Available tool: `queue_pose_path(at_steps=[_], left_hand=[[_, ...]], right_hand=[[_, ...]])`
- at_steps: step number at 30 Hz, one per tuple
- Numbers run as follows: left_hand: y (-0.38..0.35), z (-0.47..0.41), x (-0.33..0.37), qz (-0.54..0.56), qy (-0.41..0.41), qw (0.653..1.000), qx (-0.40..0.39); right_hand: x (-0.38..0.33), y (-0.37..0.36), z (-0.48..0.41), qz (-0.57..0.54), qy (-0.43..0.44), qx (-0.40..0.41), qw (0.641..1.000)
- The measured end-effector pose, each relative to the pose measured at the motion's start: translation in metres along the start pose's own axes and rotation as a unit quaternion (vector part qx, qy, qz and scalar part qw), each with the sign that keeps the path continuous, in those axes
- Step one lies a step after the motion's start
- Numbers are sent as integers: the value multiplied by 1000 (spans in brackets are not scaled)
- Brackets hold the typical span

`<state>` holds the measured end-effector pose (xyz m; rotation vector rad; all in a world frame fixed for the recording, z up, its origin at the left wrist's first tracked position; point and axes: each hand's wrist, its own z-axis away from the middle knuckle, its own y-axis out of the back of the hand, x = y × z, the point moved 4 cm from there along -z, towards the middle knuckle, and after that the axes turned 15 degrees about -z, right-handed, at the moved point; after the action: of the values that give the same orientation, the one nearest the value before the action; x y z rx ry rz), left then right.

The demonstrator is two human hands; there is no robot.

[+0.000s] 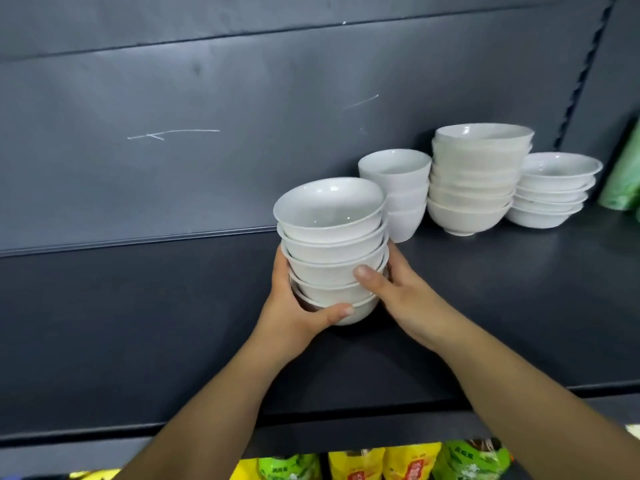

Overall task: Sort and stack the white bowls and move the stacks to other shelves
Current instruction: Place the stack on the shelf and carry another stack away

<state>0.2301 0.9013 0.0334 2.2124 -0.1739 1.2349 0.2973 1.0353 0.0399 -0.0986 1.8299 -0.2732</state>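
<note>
**Both hands clamped on front bowl stack, dark shelf**

The held stack (330, 251) is five white bowls, nested and leaning slightly left, at the front-middle of the dark shelf (138, 323). The left hand (294, 306) grips the stack's low left side, thumb curled across the bottom bowl's front. The right hand (401, 299) grips the right side, thumb pressed on the lower bowls, its fingers hidden behind the stack. Cannot tell if the stack's base touches the shelf or is just off it.

Behind and to the right, three more white stacks stand on the same shelf:
- The deep narrow stack (398, 192) is just beside the held one.
- The tall stack (474, 181) is next along.
- The low wide stack (554, 192) is farthest right.

A green item (623, 174) sits at the right edge, blurred. The grey back panel (173, 98) is scratched. Yellow and green packets (381, 465) are on the shelf below.
</note>
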Motion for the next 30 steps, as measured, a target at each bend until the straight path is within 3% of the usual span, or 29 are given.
queue_pose_path(at_steps=[7,12,16,30], left_hand=[[1,-32,-14,-34,32,999,2],[1,-66,-30,-28,43,998,22],[-1,-88,-36,-18,35,998,49],[-9,-122,-60,8,58,996,67]], right_hand=[[-4,12,-36,64,-63,-10,996],[13,21,-65,52,-49,110,991],[27,26,-84,31,-133,145,980],[42,35,-115,-90,-103,215,967]])
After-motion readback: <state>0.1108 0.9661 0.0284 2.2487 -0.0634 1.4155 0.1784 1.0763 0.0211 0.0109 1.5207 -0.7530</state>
